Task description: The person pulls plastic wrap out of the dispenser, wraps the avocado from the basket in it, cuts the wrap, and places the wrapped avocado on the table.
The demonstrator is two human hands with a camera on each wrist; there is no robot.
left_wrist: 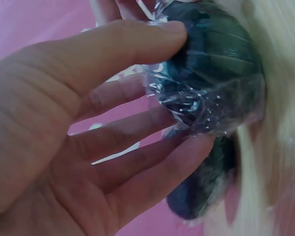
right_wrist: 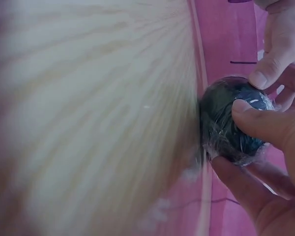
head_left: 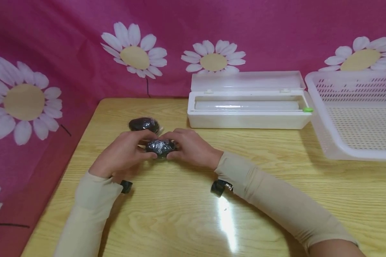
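A dark, glossy oval item wrapped in cling film (head_left: 161, 148) is between both hands near the table's left back. My left hand (head_left: 122, 151) holds its left end, thumb in front and fingers behind. From the other side my right hand (head_left: 193, 149) grips it the same way. In the left wrist view, crinkled film bunches at the wrapped item's (left_wrist: 211, 69) end under the thumb. The right wrist view shows both thumbs pressing its film-covered side (right_wrist: 226, 123). Just behind lies a second dark wrapped oval item (head_left: 143, 124), touched by neither hand.
At the back stands a white cling film box (head_left: 244, 120), lid raised, with a film roll (head_left: 247, 105) inside and a green slider (head_left: 307, 109) at its right end. A white plastic basket (head_left: 329, 142) stands to the right. A flowered pink cloth (head_left: 170, 21) hangs behind the wooden table (head_left: 167, 214).
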